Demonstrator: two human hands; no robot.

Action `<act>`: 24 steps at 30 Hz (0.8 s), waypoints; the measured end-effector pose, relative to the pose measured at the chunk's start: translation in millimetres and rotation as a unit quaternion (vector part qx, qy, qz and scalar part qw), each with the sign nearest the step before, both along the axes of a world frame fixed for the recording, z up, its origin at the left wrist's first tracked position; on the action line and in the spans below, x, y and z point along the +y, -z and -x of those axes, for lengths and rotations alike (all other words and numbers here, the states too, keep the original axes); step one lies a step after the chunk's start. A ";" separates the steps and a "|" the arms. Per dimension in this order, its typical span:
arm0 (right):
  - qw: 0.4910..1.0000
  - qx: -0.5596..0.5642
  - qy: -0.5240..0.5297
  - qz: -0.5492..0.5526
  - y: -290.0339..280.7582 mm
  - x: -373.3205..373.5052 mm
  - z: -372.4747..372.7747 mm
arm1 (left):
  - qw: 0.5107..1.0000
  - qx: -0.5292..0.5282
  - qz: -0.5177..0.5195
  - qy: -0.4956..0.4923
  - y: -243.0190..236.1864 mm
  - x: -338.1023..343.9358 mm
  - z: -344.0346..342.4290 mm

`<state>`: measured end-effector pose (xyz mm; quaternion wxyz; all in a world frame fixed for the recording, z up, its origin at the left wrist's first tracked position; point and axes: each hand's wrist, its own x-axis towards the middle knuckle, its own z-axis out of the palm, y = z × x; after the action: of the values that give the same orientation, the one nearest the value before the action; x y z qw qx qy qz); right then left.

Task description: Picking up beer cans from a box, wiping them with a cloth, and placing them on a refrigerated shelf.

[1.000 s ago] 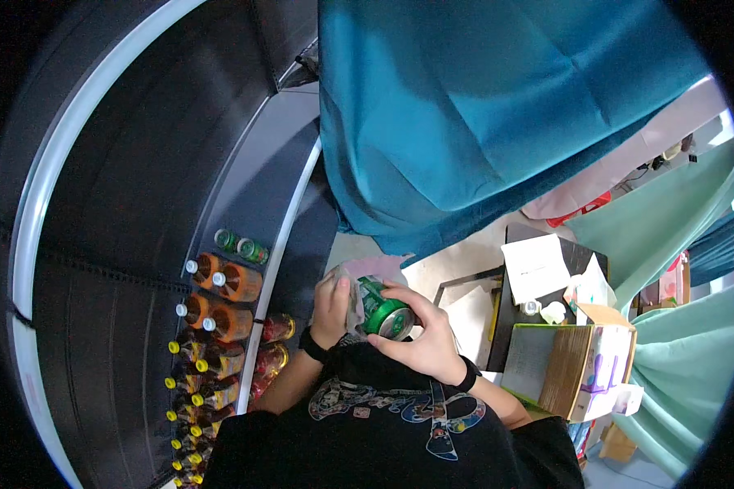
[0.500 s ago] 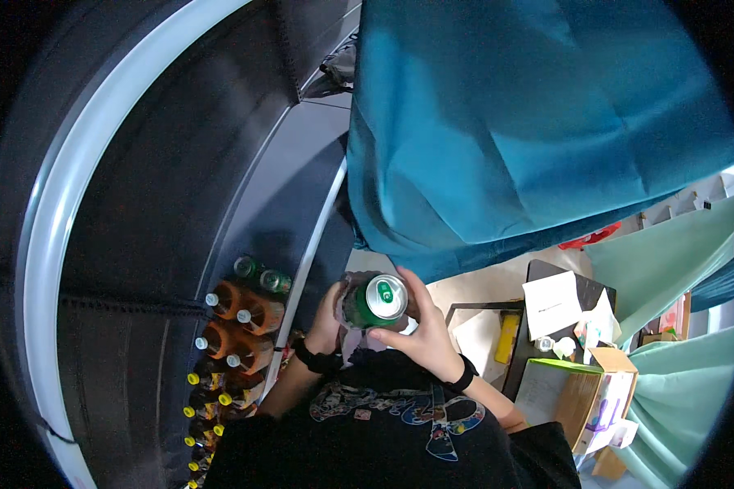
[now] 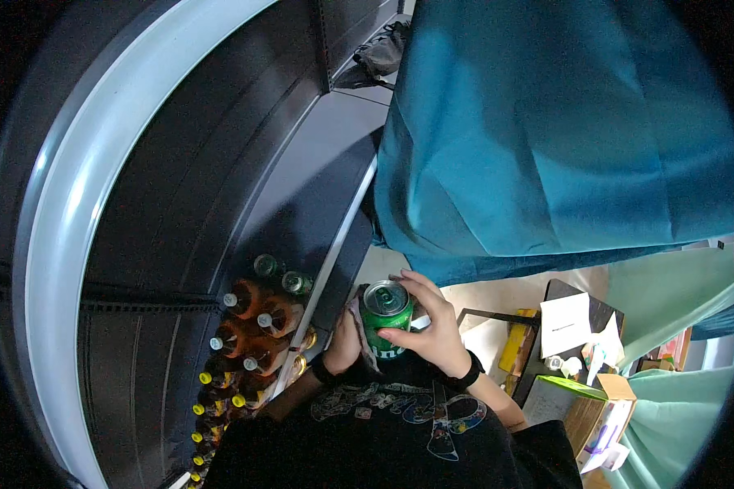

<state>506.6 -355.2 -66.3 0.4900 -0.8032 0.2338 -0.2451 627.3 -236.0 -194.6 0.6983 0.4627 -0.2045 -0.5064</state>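
Observation:
Both my hands are at a green can (image 3: 383, 334) at chest height, its silver top facing up. My right hand (image 3: 436, 326) is closed around it, thumb across the front and fingers along the far side. My left hand (image 3: 342, 342) holds a pale crumpled cloth (image 3: 355, 314) against the can's left side; its fingertips are mostly hidden. Just left and beyond, a dark shelf (image 3: 302, 163) carries two more green cans (image 3: 294, 283), orange-brown bottles with white caps (image 3: 273, 314) and several dark bottles with yellow caps (image 3: 212, 398).
A teal curtain (image 3: 554, 122) hangs ahead and right. At the right, a dark table (image 3: 559, 293) holds papers (image 3: 565, 322) and an open cardboard box (image 3: 616, 387), with a yellow object (image 3: 518, 342) beside it and mint curtains (image 3: 661, 416) beyond. A curved pale rail (image 3: 69, 244) edges the left.
The can has turned from tilted, end toward the lower right, to top up, and my hands sit slightly farther right. The view has shifted, so shelf and curtain appear farther right.

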 end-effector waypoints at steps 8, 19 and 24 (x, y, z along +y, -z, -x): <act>0.993 0.067 -0.071 0.059 11.3 -17.5 -6.6 | 0.996 -0.077 -0.032 0.025 -29.8 -17.3 -17.5; 0.960 0.104 -0.241 0.096 24.5 -95.2 -12.5 | 0.992 -0.078 -0.013 0.099 -25.1 -70.1 -18.3; 0.942 0.108 -0.271 0.166 3.3 -139.7 -18.6 | 0.994 0.078 -0.043 0.070 -17.9 -110.8 -15.1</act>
<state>525.2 -495.0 -69.5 0.3698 -0.9277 0.0146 -0.0501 642.5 -346.9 -176.8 0.6547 0.4361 -0.1593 -0.5965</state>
